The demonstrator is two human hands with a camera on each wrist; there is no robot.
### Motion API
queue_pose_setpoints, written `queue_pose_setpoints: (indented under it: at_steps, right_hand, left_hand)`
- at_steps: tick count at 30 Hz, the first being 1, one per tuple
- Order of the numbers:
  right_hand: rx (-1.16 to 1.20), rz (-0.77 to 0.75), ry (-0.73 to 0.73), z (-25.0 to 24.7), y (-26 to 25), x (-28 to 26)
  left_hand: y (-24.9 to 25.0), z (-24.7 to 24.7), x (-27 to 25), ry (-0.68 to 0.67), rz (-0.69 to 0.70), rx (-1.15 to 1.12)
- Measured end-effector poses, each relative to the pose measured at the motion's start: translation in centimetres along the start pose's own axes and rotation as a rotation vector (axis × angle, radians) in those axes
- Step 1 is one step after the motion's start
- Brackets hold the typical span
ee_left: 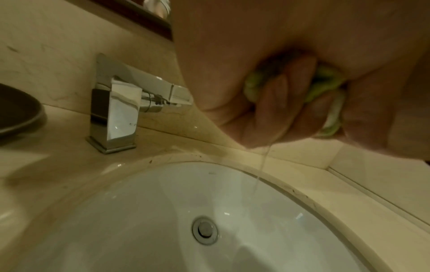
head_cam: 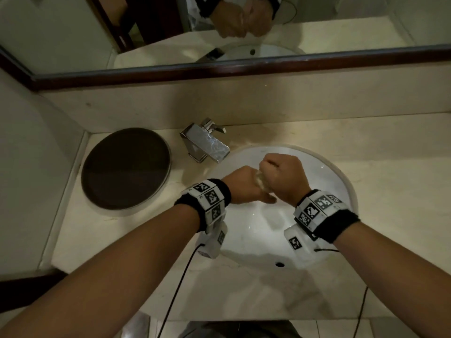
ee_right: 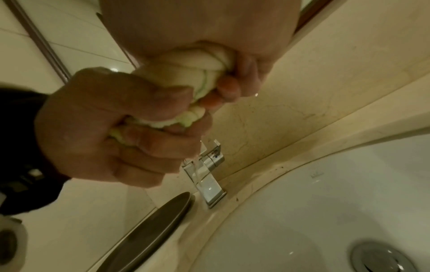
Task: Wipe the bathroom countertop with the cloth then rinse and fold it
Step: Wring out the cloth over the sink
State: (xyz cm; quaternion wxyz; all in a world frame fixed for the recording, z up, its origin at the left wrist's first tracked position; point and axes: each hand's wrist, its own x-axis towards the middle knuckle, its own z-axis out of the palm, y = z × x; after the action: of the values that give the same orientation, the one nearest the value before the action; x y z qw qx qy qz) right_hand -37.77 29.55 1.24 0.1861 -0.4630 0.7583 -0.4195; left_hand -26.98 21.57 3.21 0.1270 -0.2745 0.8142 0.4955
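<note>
A pale cloth with green edging (head_cam: pixel 263 183) is twisted into a tight rope above the white sink (head_cam: pixel 329 184). My left hand (head_cam: pixel 244 187) grips its near end and my right hand (head_cam: pixel 283 175) grips its far end, fists touching. In the left wrist view my fingers (ee_left: pixel 277 103) curl round the green-edged cloth (ee_left: pixel 324 82), and a thin stream of water (ee_left: pixel 260 174) falls into the basin. The right wrist view shows the twisted cloth (ee_right: pixel 186 71) running between the right hand (ee_right: pixel 209 36) and the left hand (ee_right: pixel 104 128). Most of the cloth is hidden inside the fists.
A chrome faucet (head_cam: pixel 207 145) stands behind the basin on the left. A dark round plate (head_cam: pixel 125 168) lies on the beige countertop (head_cam: pixel 390 191) left of the faucet. The drain (ee_left: pixel 204 231) sits at the basin's bottom. A framed mirror (head_cam: pixel 219 32) runs along the back wall.
</note>
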Motion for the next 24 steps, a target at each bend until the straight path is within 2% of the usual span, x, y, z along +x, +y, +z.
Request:
queue_pose_setpoints:
  at_steps: [3, 7, 12, 15, 19, 24]
  right_hand:
    - [0.092, 0.065, -0.139, -0.4, 0.5, -0.6]
    - [0.07, 0.013, -0.291, -0.4, 1.0, -1.3]
    - [0.048, -0.003, -0.41, -0.1, 0.0, -2.0]
    - [0.031, -0.021, -0.434, 0.9, -0.9, -2.6]
    - [0.045, -0.058, -0.456, 2.9, -2.8, -3.3]
    - [-0.011, -0.185, -0.517, 6.2, -6.1, -3.6]
  left_hand:
    - [-0.8, -0.6, -0.6, 0.005, -0.055, -0.037]
    - [-2.1, -0.7, -1.7, 0.04, -0.111, -0.096]
    - [-3.3, -0.9, -4.5, -0.036, -0.19, -0.227]
    - [-3.8, -1.5, -6.8, 0.037, -0.217, -0.336]
    - [-5.1, -2.5, -9.8, 0.168, -0.218, -0.229]
    - [-7.8, -3.5, -14.0, 0.244, -0.235, -0.297]
